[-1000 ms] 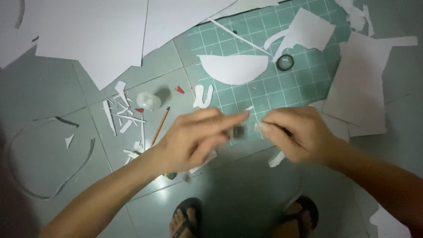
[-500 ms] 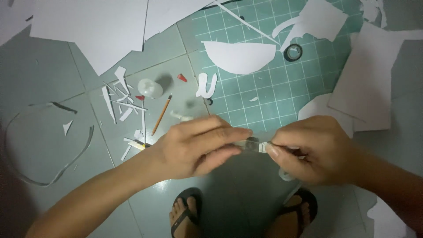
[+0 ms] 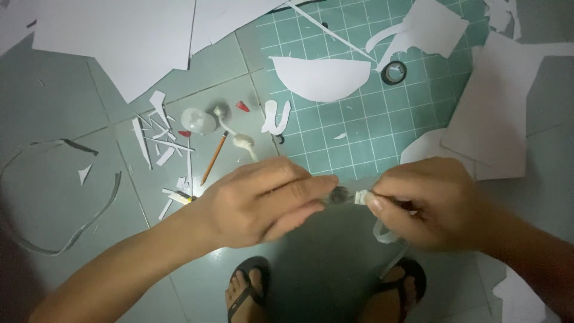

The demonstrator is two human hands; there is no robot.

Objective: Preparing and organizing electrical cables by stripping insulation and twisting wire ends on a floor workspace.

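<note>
My left hand (image 3: 263, 200) and my right hand (image 3: 427, 200) meet low in the middle of the head view, above the tiled floor. Between their fingertips they pinch a small whitish piece (image 3: 362, 196) with a dark bit (image 3: 339, 194) at its left end. A pale strip (image 3: 385, 233) curls down from under my right hand. What the small piece is cannot be made out. A green cutting mat (image 3: 371, 113) lies just beyond the hands.
On the mat lie a white half-round paper cutout (image 3: 320, 78) and a dark tape ring (image 3: 394, 72). Large white sheets (image 3: 125, 36) lie at the top left, more paper (image 3: 496, 113) at the right. Paper scraps (image 3: 158, 140), a pencil (image 3: 213, 158) and my sandalled feet (image 3: 245, 293) are also in view.
Both hands have come down towards the lower edge of the view, away from the mat, still pinched together on the small piece. The view has shifted slightly.
</note>
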